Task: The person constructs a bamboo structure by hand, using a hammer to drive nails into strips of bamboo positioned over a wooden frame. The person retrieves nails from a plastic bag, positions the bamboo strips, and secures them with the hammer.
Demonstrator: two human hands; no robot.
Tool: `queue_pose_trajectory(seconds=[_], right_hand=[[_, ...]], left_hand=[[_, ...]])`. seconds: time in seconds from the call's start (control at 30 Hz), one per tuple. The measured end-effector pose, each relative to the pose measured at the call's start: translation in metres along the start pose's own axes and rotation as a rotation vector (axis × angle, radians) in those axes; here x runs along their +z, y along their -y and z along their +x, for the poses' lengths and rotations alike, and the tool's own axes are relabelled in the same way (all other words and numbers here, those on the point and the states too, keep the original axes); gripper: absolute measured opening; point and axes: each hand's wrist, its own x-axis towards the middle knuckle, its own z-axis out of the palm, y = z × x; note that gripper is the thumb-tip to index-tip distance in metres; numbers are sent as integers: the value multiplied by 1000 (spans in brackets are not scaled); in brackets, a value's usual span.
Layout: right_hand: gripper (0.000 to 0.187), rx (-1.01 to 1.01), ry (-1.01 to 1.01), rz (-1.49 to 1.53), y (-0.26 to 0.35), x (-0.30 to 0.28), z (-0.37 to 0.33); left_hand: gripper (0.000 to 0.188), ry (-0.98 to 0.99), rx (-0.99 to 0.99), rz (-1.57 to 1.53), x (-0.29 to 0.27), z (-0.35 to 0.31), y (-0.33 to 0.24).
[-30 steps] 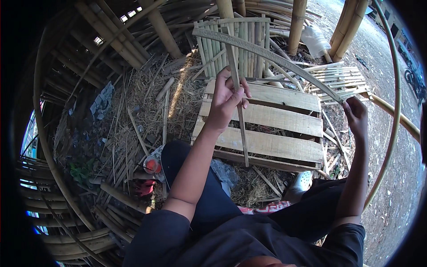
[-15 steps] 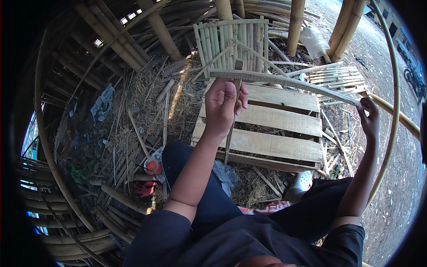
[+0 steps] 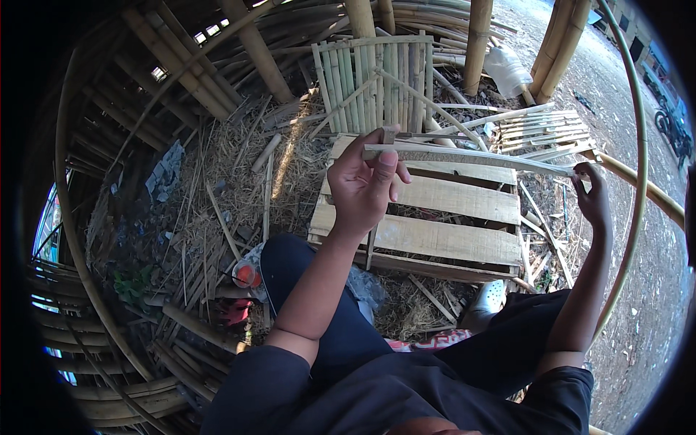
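Observation:
My left hand point(image 3: 365, 181) is closed round a narrow, dark, upright piece point(image 3: 371, 245), knife-like in shape; whether it is metal or wood I cannot tell. Its squared top shows above the fingers, and its lower part hangs down by the crate. Crossing it at my thumb is a long, pale bamboo strip point(image 3: 464, 155), bowed slightly. The far right end of this strip is pinched in my right hand point(image 3: 593, 192). A thinner, darker sliver shows just behind the strip near my left fingers; whether the two are joined is unclear.
Below my hands stands a slatted wooden crate point(image 3: 428, 228). Behind it leans a bamboo slat panel point(image 3: 373, 83); another slatted panel point(image 3: 547, 130) lies at right. A bent bamboo pole point(image 3: 641, 145) arcs along the right side. Shavings point(image 3: 239, 159) and a red-topped cup point(image 3: 246, 274) lie left.
The bamboo strip's left end has moved down and right, from above my left thumb to beside it. The strip has turned, showing a paler side. My right hand has moved slightly left and down.

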Motion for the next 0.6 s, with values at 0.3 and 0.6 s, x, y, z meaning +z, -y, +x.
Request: queue_pose_trajectory(seconds=[0.3,0.6], right_hand=[[69,-281,173,405,131,56,-13],[29,-164,245,542,169,85,-28]], left_hand=[[30,65,73,56,18,-11,10],[31,100,-7,40,32,-15,17]])
